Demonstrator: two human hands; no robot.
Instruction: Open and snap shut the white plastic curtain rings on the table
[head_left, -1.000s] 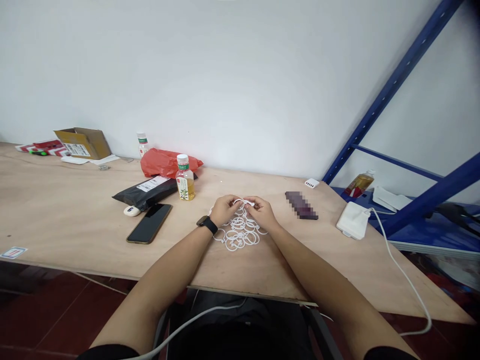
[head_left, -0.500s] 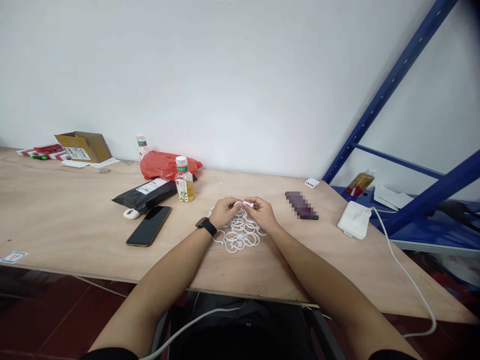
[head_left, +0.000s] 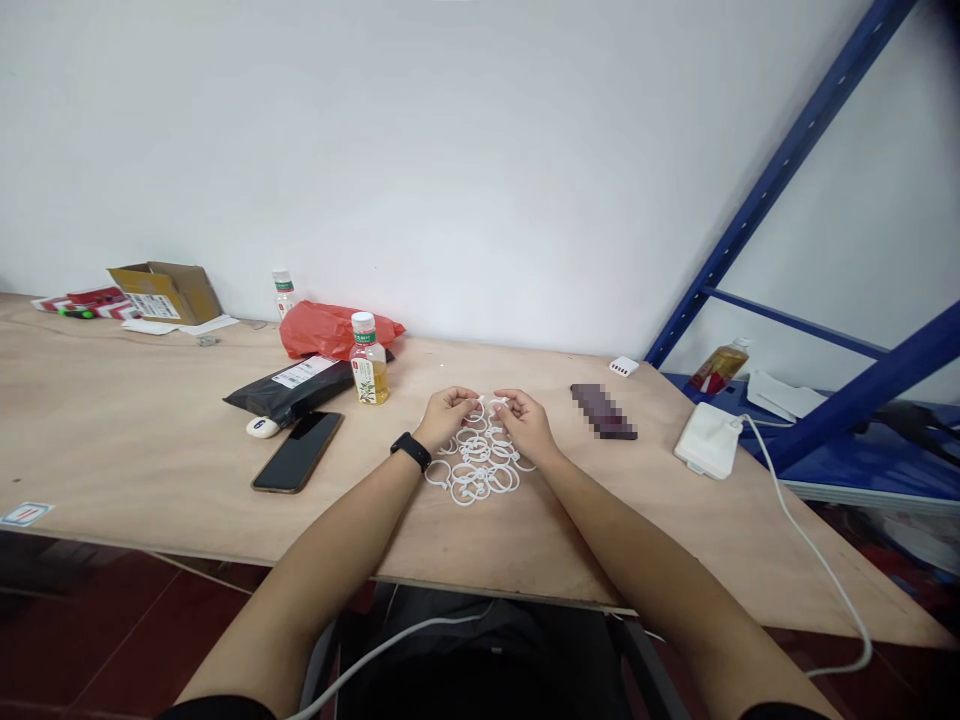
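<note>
My left hand [head_left: 444,418] pinches a white plastic ring [head_left: 478,415] between thumb and fingertips. A second white plastic ring [head_left: 493,408] is pinched in my right hand [head_left: 527,424], a small gap away from the first. Both hands are held over the far side of a loose pile of white plastic rings [head_left: 480,470], several of them overlapping on the table. Small knobs or eyelets show on the pile's rings, too small to make out well. My fingers partly cover the two held rings.
On the wooden table [head_left: 187,450], left of my hands, are a phone [head_left: 298,453], a drink bottle [head_left: 368,362], a black parcel [head_left: 300,390] and a red bag [head_left: 315,330]. To the right lie a pixelated dark object [head_left: 602,411], a white charger [head_left: 707,440] and its cable [head_left: 802,530].
My hands have moved slightly apart. Half a second ago they were almost together around white rings; now each holds its own ring, with a gap between them.
</note>
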